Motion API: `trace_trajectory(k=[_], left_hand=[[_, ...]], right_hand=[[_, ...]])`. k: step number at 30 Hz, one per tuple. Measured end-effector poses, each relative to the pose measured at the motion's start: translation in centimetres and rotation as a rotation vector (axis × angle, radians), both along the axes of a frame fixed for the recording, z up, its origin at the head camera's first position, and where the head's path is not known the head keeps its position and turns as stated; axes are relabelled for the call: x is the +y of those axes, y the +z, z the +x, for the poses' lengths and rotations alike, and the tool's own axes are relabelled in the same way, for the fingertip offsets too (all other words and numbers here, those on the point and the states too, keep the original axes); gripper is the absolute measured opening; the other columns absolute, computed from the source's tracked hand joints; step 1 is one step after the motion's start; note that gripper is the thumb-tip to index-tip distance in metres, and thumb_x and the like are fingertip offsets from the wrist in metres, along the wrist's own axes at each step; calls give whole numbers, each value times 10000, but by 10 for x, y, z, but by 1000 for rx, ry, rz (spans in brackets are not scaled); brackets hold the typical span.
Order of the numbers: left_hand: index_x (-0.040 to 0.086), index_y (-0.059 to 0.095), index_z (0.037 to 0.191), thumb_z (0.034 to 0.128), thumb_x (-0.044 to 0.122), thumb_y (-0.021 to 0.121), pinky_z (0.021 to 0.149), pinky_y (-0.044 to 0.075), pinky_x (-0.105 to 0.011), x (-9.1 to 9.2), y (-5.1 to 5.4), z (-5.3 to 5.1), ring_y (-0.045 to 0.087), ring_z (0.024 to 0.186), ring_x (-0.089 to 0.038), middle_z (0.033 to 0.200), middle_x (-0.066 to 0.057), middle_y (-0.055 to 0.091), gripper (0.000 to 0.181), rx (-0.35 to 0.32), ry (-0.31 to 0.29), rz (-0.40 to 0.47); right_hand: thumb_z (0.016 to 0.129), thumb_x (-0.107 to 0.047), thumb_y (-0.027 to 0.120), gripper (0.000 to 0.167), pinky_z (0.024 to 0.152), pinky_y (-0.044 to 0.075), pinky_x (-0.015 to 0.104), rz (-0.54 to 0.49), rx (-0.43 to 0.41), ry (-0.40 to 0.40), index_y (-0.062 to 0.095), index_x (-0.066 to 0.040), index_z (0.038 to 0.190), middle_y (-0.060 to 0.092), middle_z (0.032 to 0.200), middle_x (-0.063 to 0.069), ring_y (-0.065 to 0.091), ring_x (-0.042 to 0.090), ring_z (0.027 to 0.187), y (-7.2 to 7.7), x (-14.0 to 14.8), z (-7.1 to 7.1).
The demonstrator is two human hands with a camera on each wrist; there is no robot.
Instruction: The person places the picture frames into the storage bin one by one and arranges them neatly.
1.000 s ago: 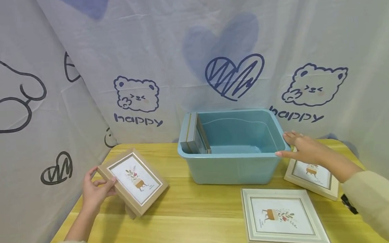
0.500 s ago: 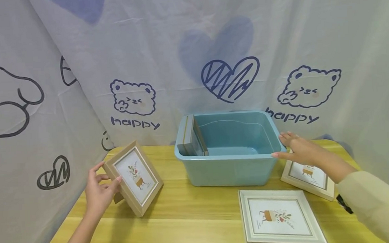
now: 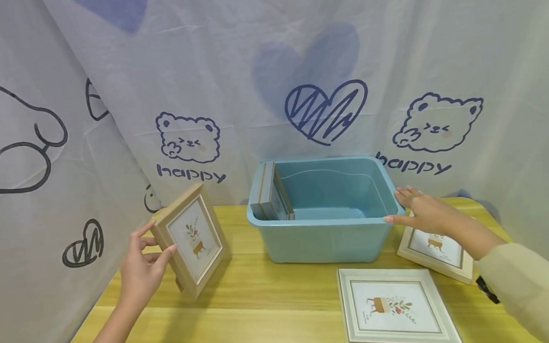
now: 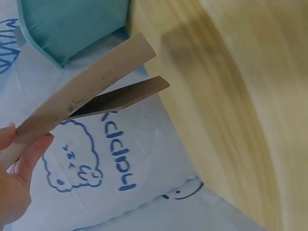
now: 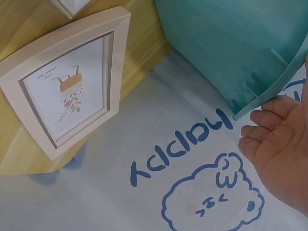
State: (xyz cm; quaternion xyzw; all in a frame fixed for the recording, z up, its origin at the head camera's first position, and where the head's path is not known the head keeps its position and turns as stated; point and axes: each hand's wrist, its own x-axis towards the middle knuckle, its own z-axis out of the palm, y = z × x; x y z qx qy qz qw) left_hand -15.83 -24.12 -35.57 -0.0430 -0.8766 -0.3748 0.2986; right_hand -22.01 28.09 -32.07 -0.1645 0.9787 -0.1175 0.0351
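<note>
My left hand (image 3: 142, 266) pinches the upper left edge of a tan picture frame (image 3: 172, 252) between thumb and fingers. Tilted upright at the table's left, the frame shows a potted-plant print. From the left wrist view, its brown side (image 4: 91, 79) appears edge-on, with a stand flap (image 4: 127, 95) angled out behind it. My right hand (image 3: 428, 212) rests on the right rim of a blue bin (image 3: 324, 239), fingers relaxed along the outside, as the right wrist view of the hand (image 5: 284, 142) also shows. Several frames (image 3: 272, 197) stand upright at the bin's left end.
A cream frame (image 3: 348, 312) lies face up at the front right of the wooden table (image 3: 263, 317). Another light frame (image 3: 467, 267) lies right of the bin, partly under my right forearm. A printed cloth (image 3: 248, 116) hangs behind the table.
My left hand has tipped the tan frame more upright, its face turning toward the right. The view shifted slightly; my right hand has stayed on the bin's rim.
</note>
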Motion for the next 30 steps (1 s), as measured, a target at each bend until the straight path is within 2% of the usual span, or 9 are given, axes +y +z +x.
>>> trace_trajectory(k=[2, 4, 6, 9, 14, 19, 24, 26, 30], left_hand=[[25, 368, 1337, 761, -56, 704, 421, 451, -151, 3, 5, 2, 645, 627, 48, 901, -163, 591, 672, 23, -8, 14], [17, 362, 1339, 766, -63, 696, 430, 454, -124, 6, 10, 3, 548, 629, 206, 904, -177, 587, 669, 38, -19, 30], [14, 349, 1343, 777, -65, 684, 467, 463, -83, 9, 16, 5, 483, 640, 276, 914, -188, 586, 663, 41, -33, 50], [-2, 343, 1338, 776, -80, 678, 543, 474, -39, 14, 24, 7, 498, 625, 253, 911, -205, 585, 660, 57, -41, 87], [-23, 356, 1326, 758, -94, 688, 577, 475, -28, 21, 34, 13, 518, 616, 223, 887, -208, 593, 661, 116, -58, 104], [-43, 370, 1313, 751, -84, 701, 551, 458, -18, 28, 45, 16, 507, 632, 237, 869, -214, 596, 653, 205, -59, 77], [-42, 368, 1313, 761, -63, 701, 472, 412, -38, 34, 58, 14, 495, 632, 239, 864, -209, 582, 645, 285, -56, 58], [-32, 371, 1314, 762, -54, 704, 459, 400, -46, 36, 64, 11, 499, 619, 228, 848, -169, 583, 645, 298, -56, 72], [-15, 378, 1312, 751, -68, 706, 493, 424, -34, 41, 75, 7, 519, 599, 197, 824, 12, 559, 652, 341, -59, 111]], right_hand=[[872, -587, 494, 887, 1056, 189, 660, 0, -1, 1, 314, 126, 1368, 215, 1453, 339, 171, 542, 1327, 0, 0, 0], [873, -584, 495, 885, 1055, 187, 662, 1, -1, 1, 315, 128, 1366, 215, 1452, 341, 169, 544, 1326, 0, 1, 0], [873, -584, 496, 884, 1052, 187, 664, 3, 0, -2, 317, 127, 1366, 214, 1452, 342, 169, 546, 1325, 1, 1, 0], [871, -589, 495, 885, 1047, 189, 668, 6, 0, -4, 321, 124, 1365, 215, 1451, 341, 169, 547, 1324, 1, 1, 1], [873, -586, 494, 884, 1052, 186, 664, 10, 2, 3, 321, 130, 1363, 212, 1451, 344, 169, 547, 1324, 0, 0, 1], [875, -582, 494, 884, 1056, 187, 659, 12, 4, 11, 320, 137, 1360, 216, 1448, 347, 172, 547, 1323, -1, -1, 1], [876, -572, 501, 882, 1061, 188, 653, 9, 9, 24, 320, 147, 1354, 224, 1441, 353, 179, 548, 1320, -1, -1, 1], [876, -566, 506, 879, 1060, 191, 654, 6, 10, 24, 322, 148, 1353, 227, 1439, 354, 181, 549, 1319, -1, 0, 1], [880, -563, 503, 873, 1058, 193, 657, 4, 7, 26, 320, 144, 1357, 229, 1440, 354, 180, 549, 1319, -1, 0, 1]])
